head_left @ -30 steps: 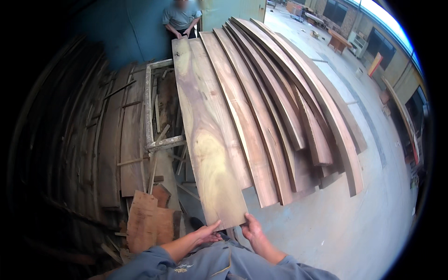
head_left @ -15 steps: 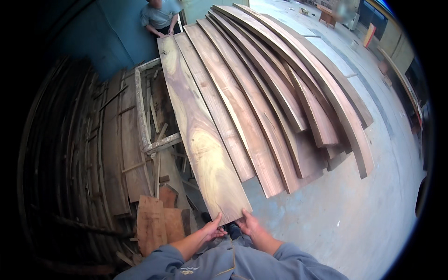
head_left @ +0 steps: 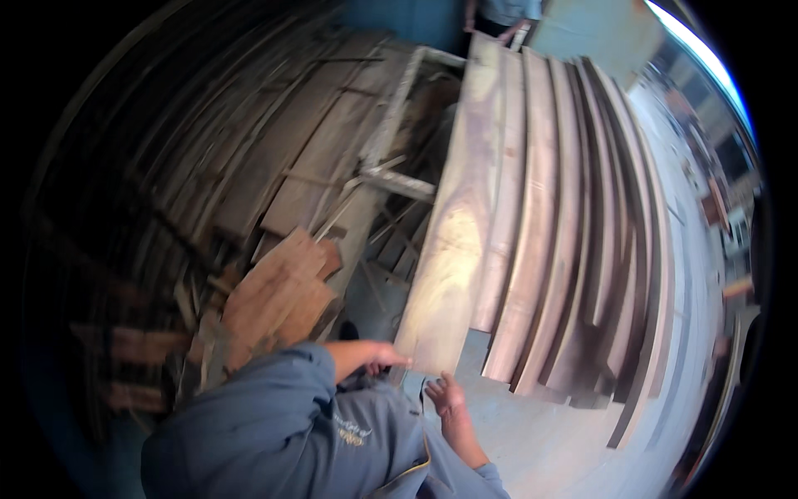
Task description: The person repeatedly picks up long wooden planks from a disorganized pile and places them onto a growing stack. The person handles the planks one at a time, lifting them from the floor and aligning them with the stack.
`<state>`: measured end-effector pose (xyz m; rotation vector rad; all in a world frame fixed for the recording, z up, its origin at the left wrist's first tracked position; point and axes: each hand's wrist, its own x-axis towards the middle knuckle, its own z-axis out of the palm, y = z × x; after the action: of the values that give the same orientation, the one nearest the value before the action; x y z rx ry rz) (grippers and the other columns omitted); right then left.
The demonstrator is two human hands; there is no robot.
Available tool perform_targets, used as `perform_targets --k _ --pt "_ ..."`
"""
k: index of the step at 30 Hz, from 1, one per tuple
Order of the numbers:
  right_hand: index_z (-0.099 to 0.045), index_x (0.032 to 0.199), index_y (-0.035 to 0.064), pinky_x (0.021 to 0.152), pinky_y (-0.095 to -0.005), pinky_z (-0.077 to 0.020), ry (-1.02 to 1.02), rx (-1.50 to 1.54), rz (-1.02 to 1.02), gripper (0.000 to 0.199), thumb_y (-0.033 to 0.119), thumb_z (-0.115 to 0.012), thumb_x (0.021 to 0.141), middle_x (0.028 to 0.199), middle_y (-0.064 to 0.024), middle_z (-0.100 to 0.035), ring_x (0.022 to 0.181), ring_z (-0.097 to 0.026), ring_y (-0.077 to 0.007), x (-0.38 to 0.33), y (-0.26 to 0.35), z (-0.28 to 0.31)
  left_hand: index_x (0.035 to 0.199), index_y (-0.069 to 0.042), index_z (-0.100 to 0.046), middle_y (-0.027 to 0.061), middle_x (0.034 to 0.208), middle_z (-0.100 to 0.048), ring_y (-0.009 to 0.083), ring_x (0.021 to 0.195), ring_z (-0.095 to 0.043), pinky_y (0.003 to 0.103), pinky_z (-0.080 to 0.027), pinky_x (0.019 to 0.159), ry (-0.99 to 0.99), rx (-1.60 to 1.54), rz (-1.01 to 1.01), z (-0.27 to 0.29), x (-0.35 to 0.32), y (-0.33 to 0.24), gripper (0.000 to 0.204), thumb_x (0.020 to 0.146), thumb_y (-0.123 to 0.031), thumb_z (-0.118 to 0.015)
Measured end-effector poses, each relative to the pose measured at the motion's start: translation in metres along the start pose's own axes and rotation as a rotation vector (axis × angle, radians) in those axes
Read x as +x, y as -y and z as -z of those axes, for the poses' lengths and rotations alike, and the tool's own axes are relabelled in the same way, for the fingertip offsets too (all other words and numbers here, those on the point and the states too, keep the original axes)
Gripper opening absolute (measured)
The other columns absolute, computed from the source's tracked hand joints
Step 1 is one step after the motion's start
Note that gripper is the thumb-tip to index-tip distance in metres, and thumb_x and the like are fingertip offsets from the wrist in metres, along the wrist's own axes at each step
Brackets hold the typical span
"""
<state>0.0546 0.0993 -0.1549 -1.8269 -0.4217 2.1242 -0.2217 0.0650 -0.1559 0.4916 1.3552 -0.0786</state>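
Note:
A long wooden plank [head_left: 455, 241], pale yellow with a purplish-brown streak, runs away from me. My left hand [head_left: 386, 358] grips its near left corner, thumb against the edge and fingers partly hidden below. At the near right corner is my right hand [head_left: 449, 397], fingers apart and fingertips close under the plank's end; whether they touch it I cannot tell. By the plank's far end stands another person [head_left: 504, 15] in a grey shirt, with hands near that end.
Several long brown boards [head_left: 536, 216] lie side by side to the right of the plank. A worn pale frame [head_left: 399, 181] stands on its left. Further left are stacked boards [head_left: 320, 166] and reddish-brown offcuts [head_left: 278, 283]. Concrete floor [head_left: 532, 432] shows at the lower right.
The view has turned left, so the plank and boards appear further right. My right hand has loosened from the plank's near corner and its fingers have spread. My left hand stays at its corner.

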Motion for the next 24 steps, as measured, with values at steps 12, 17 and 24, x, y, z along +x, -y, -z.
perform_targets --k 12,17,24 --pt "-0.051 0.139 -0.0024 0.084 -0.0352 -0.0576 0.042 -0.397 0.402 0.049 0.015 -0.068 0.096 0.121 -0.0136 -0.065 0.107 -0.067 -0.0247 -0.052 0.108 -0.122 0.127 -0.007 -0.06 0.0119 0.12 -0.066 0.0249 0.105 -0.067 0.041 -0.058 0.089 -0.878 -1.285 -0.748 0.327 -0.132 0.151 0.045 0.099 -0.04 -0.067" --pt "-0.052 0.141 -0.0032 0.102 -0.0421 -0.048 -0.085 -1.0 0.671 0.056 0.017 -0.071 0.092 0.135 -0.0204 -0.062 0.121 -0.061 -0.0295 -0.001 0.138 -0.172 0.148 -0.006 -0.048 0.0188 0.145 -0.054 0.0343 0.128 -0.056 0.047 -0.051 0.105 -1.115 -1.439 -0.428 0.442 -0.113 0.312 0.073 0.094 -0.049 -0.07" --pt "-0.036 0.153 -0.003 0.124 -0.0526 -0.0238 -0.199 -1.471 0.774 0.075 0.023 -0.074 0.093 0.161 -0.031 -0.027 0.151 -0.027 -0.0453 0.037 0.138 -0.277 0.157 -0.012 -0.04 0.0148 0.157 -0.042 0.0334 0.138 -0.045 0.048 -0.042 0.111 -1.159 -1.658 -0.054 0.538 -0.017 0.435 0.089 0.088 -0.06 -0.073"
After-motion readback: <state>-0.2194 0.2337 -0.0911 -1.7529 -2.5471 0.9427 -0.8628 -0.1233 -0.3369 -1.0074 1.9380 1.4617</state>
